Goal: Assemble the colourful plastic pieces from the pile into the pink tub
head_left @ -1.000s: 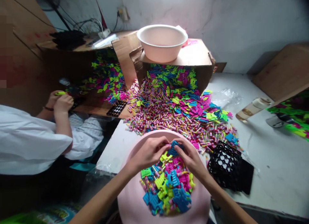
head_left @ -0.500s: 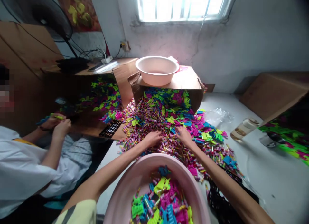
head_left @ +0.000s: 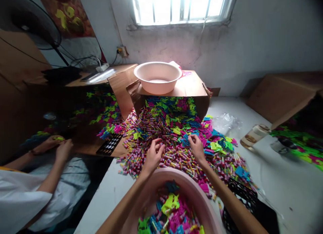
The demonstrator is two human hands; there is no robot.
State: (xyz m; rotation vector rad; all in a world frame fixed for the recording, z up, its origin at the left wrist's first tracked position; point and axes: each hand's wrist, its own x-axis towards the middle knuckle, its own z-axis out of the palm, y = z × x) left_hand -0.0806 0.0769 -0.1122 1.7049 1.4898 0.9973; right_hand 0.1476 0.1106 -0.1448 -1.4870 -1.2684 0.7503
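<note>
Most of the stock: unsorted, lying in the big heap (head_left: 174, 139) of small coloured plastic pieces and tubes on the table (head_left: 290, 187), spilling out of the tipped cardboard box (head_left: 194, 89).
Done so far: judging by fill, only a shallow layer of green, blue and pink pieces sits in the pink basin (head_left: 199, 200) at the near edge; much of its inner wall is bare.
Left to do: by my read, nearly everything; the heap dwarfs what the basin holds.
Left hand (head_left: 153, 157): over the near side of the heap, fingers curled and pressed together around something small; what exactly, cannot tell.
Right hand (head_left: 197, 148): just right of the left hand, fingertips pinching a blue piece (head_left: 186, 140) at the heap surface.
Both hands: near each other, apart from the basin, above the heap.
Black crate (head_left: 242, 200): on the table right of the basin, partly hidden by the right forearm; contents not visible.
Second basin (head_left: 157, 76): pale, on top of the cardboard box, at the back; looks empty from this angle.
Co-worker: seated at left in a white sleeve (head_left: 17, 200), both hands (head_left: 54, 144) together on a small green piece, with a separate pile (head_left: 101, 112) and a black tray (head_left: 109, 144) in front of them.
Right edge: another box (head_left: 287, 96) with green and pink pieces spilling, a clear jar (head_left: 253, 134) lying on its side, a crumpled plastic bag (head_left: 225, 121).
Progress estimate: early stage, a judgement from pile size against basin fill only.
</note>
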